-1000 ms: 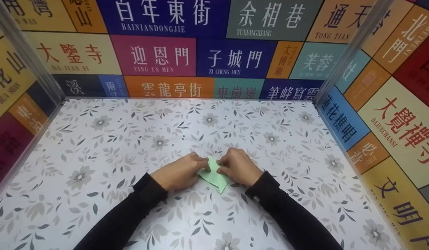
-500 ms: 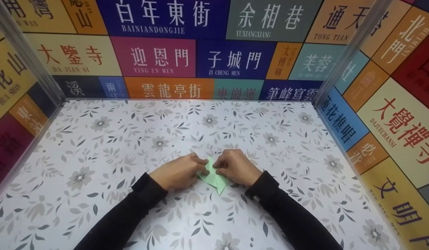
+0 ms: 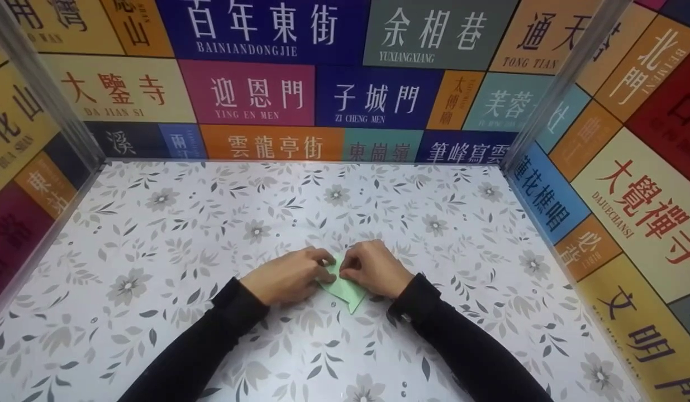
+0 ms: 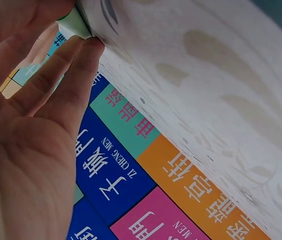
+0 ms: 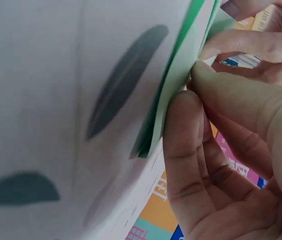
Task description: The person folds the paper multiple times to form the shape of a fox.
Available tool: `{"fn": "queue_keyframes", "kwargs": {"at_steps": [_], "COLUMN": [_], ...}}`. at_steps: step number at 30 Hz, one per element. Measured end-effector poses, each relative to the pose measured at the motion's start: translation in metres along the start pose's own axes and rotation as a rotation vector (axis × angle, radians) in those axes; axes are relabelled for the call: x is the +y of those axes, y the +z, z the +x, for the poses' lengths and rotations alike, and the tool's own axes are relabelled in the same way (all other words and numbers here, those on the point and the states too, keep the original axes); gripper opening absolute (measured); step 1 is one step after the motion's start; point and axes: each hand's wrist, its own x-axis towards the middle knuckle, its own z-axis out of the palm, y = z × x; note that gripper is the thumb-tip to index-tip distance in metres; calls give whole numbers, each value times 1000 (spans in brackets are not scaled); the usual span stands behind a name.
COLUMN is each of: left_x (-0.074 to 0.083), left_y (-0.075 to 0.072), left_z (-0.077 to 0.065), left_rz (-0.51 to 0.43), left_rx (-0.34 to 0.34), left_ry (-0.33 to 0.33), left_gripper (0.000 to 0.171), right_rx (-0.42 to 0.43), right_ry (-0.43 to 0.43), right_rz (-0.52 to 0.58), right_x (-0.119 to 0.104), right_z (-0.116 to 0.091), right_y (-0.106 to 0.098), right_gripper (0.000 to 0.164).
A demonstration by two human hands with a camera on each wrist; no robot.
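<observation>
A small folded piece of light green paper [image 3: 346,291] lies on the table between the two hands in the head view, one pointed corner toward the person. At its left edge my left hand [image 3: 289,274] holds it with thumb and fingertips. My right hand [image 3: 376,269] pinches a fold near the paper's upper right side. Several layers of the green paper [image 5: 176,80] show edge-on in the right wrist view, thumb and index fingertips together against them. Only a bit of the paper [image 4: 74,22] appears beyond the left hand [image 4: 28,145] in the left wrist view.
A white tabletop [image 3: 210,195] with grey flowers and leaves spreads around the hands. Panels with coloured name signs [image 3: 247,92] stand along its back, left and right edges, joined by clear corner strips [image 3: 562,84].
My right hand has shifted slightly left over the paper, toward the left hand. The paper's near corner now looks broader and flatter. The left hand has barely moved.
</observation>
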Motion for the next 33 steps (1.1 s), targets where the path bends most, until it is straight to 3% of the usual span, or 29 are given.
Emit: {"fn": "queue_keyframes", "kwargs": {"at_steps": [10, 16, 24, 28, 33], "left_x": [-5, -7, -9, -14, -22], "left_y": [0, 0, -3, -4, -1], "left_z": [2, 2, 1, 4, 19], "left_rz": [36, 14, -39, -149, -345], "left_rx": [-4, -1, -10, 11, 99], "left_ry": [61, 72, 61, -7, -234], "left_gripper": [40, 39, 39, 32, 15], "right_rx": [-18, -32, -24, -18, -8], "right_ry": [-52, -4, -24, -38, -40], "right_rz": [-47, -27, -38, -45, -46], "right_x": [-4, -1, -1, -2, -3], "right_z": [6, 6, 9, 9, 7], "right_y": [-3, -3, -2, -1, 0], "right_gripper": [6, 8, 9, 10, 10]}}
